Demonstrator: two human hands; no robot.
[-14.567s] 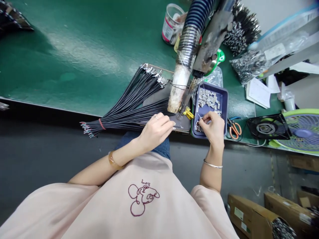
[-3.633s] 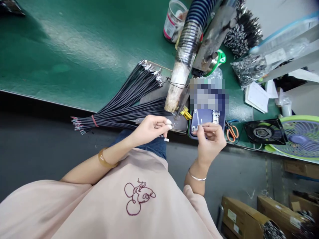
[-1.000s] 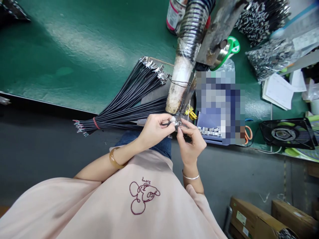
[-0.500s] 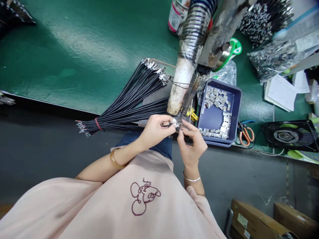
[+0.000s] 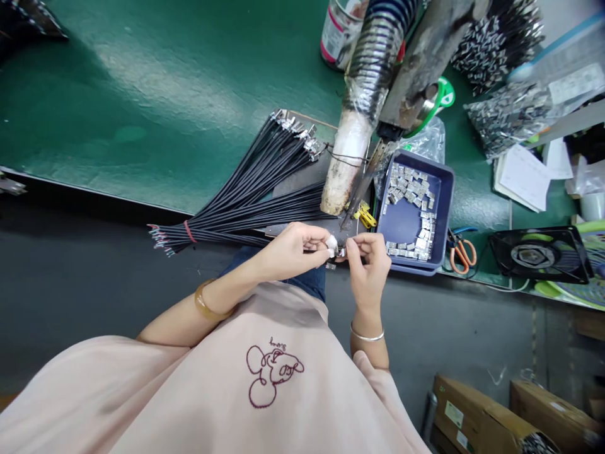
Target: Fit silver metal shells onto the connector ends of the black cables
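My left hand and my right hand meet at the bench edge, both pinched on a small metal connector shell at the end of a black cable. The cable runs back under my left hand toward a fanned bundle of black cables tied with a red band. Just beyond my fingers stands a soldering iron tip beside a white-wrapped fume hose. A blue tray of several loose metal shells sits right of my right hand.
Orange-handled scissors lie right of the tray, then a small black fan. Bags of metal parts, papers and a white tub stand further back on the green mat. Cardboard boxes sit on the floor.
Both hands have drawn back a little from the soldering tip toward me, still pinching the connector between them. Earlier my right hand was picking in the blue tray.
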